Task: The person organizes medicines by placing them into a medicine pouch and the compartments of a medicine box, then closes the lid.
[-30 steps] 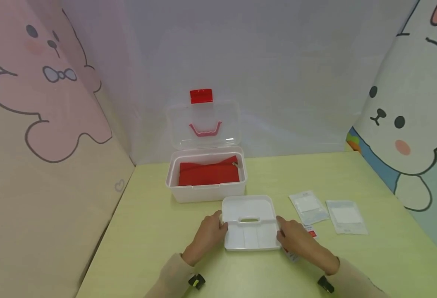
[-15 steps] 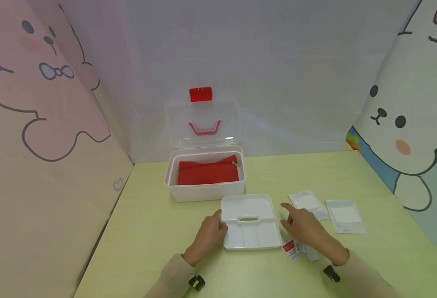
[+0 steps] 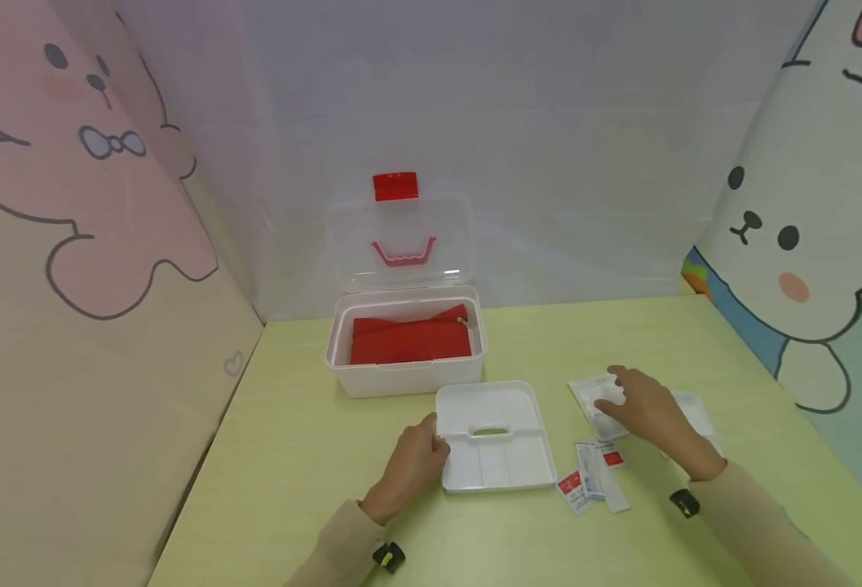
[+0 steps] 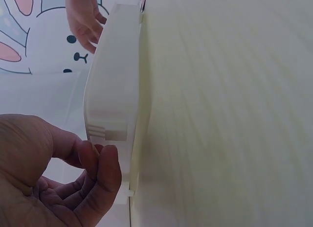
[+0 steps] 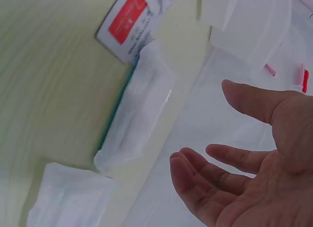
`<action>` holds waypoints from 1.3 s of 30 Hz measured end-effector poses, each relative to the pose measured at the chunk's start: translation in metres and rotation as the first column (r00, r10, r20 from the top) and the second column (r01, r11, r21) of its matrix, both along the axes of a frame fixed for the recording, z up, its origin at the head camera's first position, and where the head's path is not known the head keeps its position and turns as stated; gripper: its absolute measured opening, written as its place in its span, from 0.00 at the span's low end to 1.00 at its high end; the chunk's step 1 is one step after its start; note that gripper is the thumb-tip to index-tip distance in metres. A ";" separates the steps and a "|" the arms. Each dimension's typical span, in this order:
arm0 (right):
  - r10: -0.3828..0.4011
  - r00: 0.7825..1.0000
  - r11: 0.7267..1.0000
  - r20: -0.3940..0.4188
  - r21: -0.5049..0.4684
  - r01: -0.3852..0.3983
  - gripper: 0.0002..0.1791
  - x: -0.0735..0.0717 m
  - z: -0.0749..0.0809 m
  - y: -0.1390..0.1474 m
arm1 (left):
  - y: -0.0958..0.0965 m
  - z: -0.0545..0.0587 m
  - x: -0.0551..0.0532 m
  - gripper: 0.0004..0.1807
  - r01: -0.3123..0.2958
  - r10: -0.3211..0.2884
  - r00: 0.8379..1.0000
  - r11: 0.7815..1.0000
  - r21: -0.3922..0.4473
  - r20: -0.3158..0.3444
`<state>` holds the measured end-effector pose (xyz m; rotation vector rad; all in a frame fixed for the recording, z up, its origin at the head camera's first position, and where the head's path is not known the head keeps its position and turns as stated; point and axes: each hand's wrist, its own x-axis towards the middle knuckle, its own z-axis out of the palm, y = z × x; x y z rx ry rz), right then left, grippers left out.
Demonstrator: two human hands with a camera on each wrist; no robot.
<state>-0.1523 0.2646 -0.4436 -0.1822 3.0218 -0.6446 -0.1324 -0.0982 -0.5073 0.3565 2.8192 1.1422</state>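
- Tray [image 3: 497, 469]: left hand [image 3: 410, 466] pinches its left edge.
- White packet [image 3: 592, 393]: right of the tray, long axis slanting, far end closer.
- Right hand [image 3: 651, 408]: nearer the packet, above it, fingers spread, holding nothing.

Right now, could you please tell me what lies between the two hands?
Between the left hand and the right hand, the head view shows the white tray, then bare table, then part of a white packet.
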 end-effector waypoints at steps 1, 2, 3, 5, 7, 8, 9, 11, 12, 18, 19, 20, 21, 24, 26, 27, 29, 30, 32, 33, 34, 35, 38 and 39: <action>-0.008 1.000 1.000 0.019 0.011 0.008 0.38 -0.002 -0.002 0.002 | 0.000 0.000 0.000 0.09 0.002 -0.002 1.000 1.000 0.000 -0.003; -0.012 0.999 1.000 0.034 0.024 0.011 0.39 -0.003 -0.004 0.004 | 0.000 0.001 0.000 0.07 0.004 -0.004 1.000 1.000 0.002 -0.004; -0.016 0.999 0.999 0.048 0.034 0.014 0.40 -0.005 -0.006 0.006 | 0.000 0.001 0.000 0.06 0.005 -0.005 1.000 1.000 0.004 -0.004; -0.021 0.997 0.999 0.068 0.046 0.018 0.42 -0.008 -0.010 0.008 | -0.001 0.002 0.000 0.07 0.005 -0.005 1.000 1.000 0.010 0.008; -0.024 0.997 0.998 0.077 0.051 0.020 0.43 -0.011 -0.012 0.010 | -0.001 0.002 0.000 0.08 0.006 -0.006 1.000 1.000 0.013 0.016; -0.026 0.996 0.998 0.081 0.052 0.022 0.43 -0.012 -0.014 0.011 | -0.001 0.002 0.000 0.09 0.004 -0.005 1.000 1.000 0.016 0.024; -0.029 0.996 0.998 0.086 0.050 0.024 0.43 -0.013 -0.015 0.011 | -0.001 0.002 0.000 0.10 0.005 -0.005 1.000 1.000 0.020 0.025; -0.033 0.995 0.998 0.096 0.047 0.029 0.43 -0.016 -0.018 0.013 | -0.002 0.002 0.000 0.11 0.005 -0.006 1.000 1.000 0.020 0.026; -0.036 0.994 0.998 0.100 0.049 0.031 0.43 -0.018 -0.020 0.013 | -0.002 0.002 0.000 0.12 0.005 -0.006 1.000 1.000 0.020 0.027; -0.051 0.993 0.998 0.107 0.054 0.045 0.46 -0.025 -0.027 0.016 | -0.002 0.001 -0.001 0.17 -0.001 0.000 0.999 1.000 0.030 0.036; -0.059 0.992 0.997 0.113 0.050 0.053 0.47 -0.026 -0.027 0.016 | -0.002 0.001 -0.001 0.18 -0.001 0.000 0.999 1.000 0.030 0.039; -0.067 0.990 0.997 0.120 0.048 0.062 0.48 -0.028 -0.028 0.017 | -0.002 0.001 -0.001 0.18 -0.002 0.001 0.999 1.000 0.028 0.040; -0.075 0.989 0.996 0.130 0.048 0.069 0.49 -0.029 -0.029 0.017 | -0.002 0.001 0.000 0.18 -0.003 0.002 0.999 1.000 0.028 0.040; -0.099 0.983 0.995 0.156 0.044 0.094 0.49 -0.031 -0.032 0.019 | -0.002 0.001 0.000 0.16 -0.001 0.000 0.999 1.000 0.023 0.036; -0.104 0.983 0.994 0.149 0.039 0.099 0.45 -0.032 -0.035 0.021 | -0.002 0.000 0.000 0.12 -0.001 0.000 1.000 1.000 0.015 0.030; -0.104 0.985 0.994 0.139 0.033 0.101 0.42 -0.032 -0.036 0.022 | -0.002 0.000 0.001 0.11 -0.001 0.001 1.000 1.000 0.015 0.028; -0.097 0.991 0.995 0.091 0.023 0.095 0.35 -0.033 -0.039 0.024 | -0.002 -0.001 0.001 0.11 -0.003 0.002 1.000 1.000 0.012 0.023; -0.093 0.994 0.996 0.063 0.018 0.092 0.31 -0.034 -0.040 0.025 | -0.002 -0.001 0.001 0.12 -0.004 0.003 1.000 1.000 0.010 0.021; -0.086 0.996 0.996 0.012 0.001 0.086 0.25 -0.035 -0.041 0.026 | -0.002 -0.001 0.000 0.13 -0.004 0.004 1.000 1.000 0.010 0.018; -0.086 0.996 0.996 -0.010 -0.007 0.085 0.23 -0.035 -0.041 0.026 | -0.002 0.000 0.000 0.13 -0.005 0.005 1.000 1.000 0.010 0.018; -0.083 0.996 0.996 -0.033 -0.015 0.083 0.21 -0.035 -0.041 0.026 | -0.002 0.000 0.000 0.14 -0.006 0.006 1.000 1.000 0.009 0.020; -0.087 0.995 0.996 -0.053 -0.029 0.085 0.20 -0.035 -0.039 0.026 | -0.002 0.000 0.000 0.15 -0.006 0.005 1.000 1.000 0.009 0.021; -0.100 0.990 0.993 -0.103 -0.075 0.093 0.19 -0.034 -0.032 0.023 | -0.002 0.000 0.000 0.14 -0.008 0.008 1.000 1.000 0.005 0.024; -0.101 0.986 0.992 -0.129 -0.085 0.090 0.18 -0.033 -0.029 0.021 | -0.002 0.000 0.000 0.13 -0.009 0.008 1.000 1.000 0.005 0.023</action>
